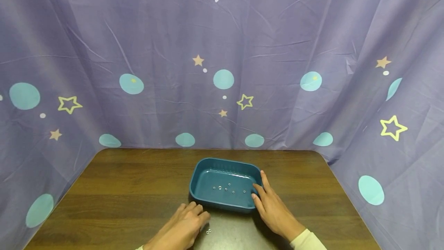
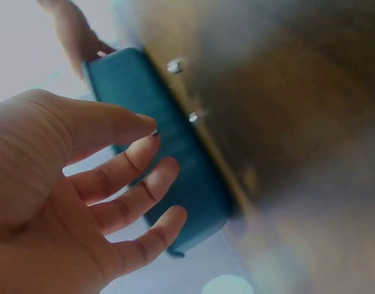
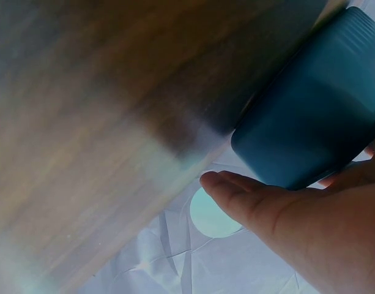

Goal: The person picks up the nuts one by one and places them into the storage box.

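A teal rectangular tray (image 1: pixel 225 205) with raised walls stands on the wooden table. Scattered over its floor are several tiny shiny nuts (image 1: pixel 220 188). My left hand (image 1: pixel 185 225) hovers low at the tray's front left, its thumb and index finger pinching a tiny dark piece (image 2: pixel 155 133), probably a nut, mostly hidden by the fingertips. Two loose nuts (image 1: pixel 208 232) lie on the table just right of that hand. At the tray's right end, my right hand (image 1: pixel 275 209) grips the wall, some fingers inside the rim and others outside.
The wooden table (image 1: pixel 138 188) reaches back to a purple curtain (image 1: pixel 166 95) printed with stars and dots. More curtain hangs along both sides. The tray's front wall stands close to the left fingers.
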{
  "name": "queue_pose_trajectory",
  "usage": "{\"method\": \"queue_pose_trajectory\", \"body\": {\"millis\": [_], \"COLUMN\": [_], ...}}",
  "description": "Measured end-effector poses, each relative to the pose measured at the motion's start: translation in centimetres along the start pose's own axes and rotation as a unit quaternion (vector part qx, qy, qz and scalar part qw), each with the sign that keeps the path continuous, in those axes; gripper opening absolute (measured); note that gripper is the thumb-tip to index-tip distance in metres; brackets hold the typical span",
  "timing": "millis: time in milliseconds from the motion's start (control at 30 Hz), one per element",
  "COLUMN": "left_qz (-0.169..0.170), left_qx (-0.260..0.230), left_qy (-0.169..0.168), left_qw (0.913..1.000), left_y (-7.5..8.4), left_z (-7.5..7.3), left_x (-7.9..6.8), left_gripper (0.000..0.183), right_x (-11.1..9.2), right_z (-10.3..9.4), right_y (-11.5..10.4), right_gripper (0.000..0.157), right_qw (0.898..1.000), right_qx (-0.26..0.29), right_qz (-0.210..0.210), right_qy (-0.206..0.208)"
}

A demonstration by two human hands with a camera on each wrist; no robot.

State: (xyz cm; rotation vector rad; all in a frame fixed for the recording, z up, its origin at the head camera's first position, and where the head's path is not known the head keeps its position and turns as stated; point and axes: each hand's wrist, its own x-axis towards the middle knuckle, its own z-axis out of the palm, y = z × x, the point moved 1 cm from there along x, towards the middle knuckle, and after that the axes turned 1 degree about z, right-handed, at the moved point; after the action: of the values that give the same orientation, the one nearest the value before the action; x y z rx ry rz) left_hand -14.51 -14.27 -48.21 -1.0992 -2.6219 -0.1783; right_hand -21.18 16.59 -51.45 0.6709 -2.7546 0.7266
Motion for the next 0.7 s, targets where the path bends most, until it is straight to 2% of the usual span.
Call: {"method": "queue_pose_trajectory", "body": {"millis": [167,267,467,700], "left_qz": [0.024,0.027,0.023,0.018], "left_qx": [0.034,0.050,0.080,0.079], "left_qy": [0.087,0.112,0.110,0.103], "left_qw": [0.9953,0.9921,0.9905,0.9914], "left_y": [-0.5,-0.9,-1.7,-2.4], "left_z": [-1.5,-2.3,-3.0,-3.0], "left_x": [0.5,1.0,1.8,2.8], "left_gripper": [0.025,0.029,0.032,0.030], "right_x": [0.1,0.1,0.1,0.0], "right_z": [0.0,0.1,0.1,0.1], "right_y": [-0.1,-0.1,-0.1,-0.1], "right_gripper": [0.046,0.044,0.045,0.045], "right_qw": [1.000,1.000,1.000,1.000], "right_qx": [-0.003,-0.010,-0.015,-0.002], "right_qz": [-0.003,-0.001,-0.001,0.001], "right_qy": [0.004,0.008,0.009,0.006]}}
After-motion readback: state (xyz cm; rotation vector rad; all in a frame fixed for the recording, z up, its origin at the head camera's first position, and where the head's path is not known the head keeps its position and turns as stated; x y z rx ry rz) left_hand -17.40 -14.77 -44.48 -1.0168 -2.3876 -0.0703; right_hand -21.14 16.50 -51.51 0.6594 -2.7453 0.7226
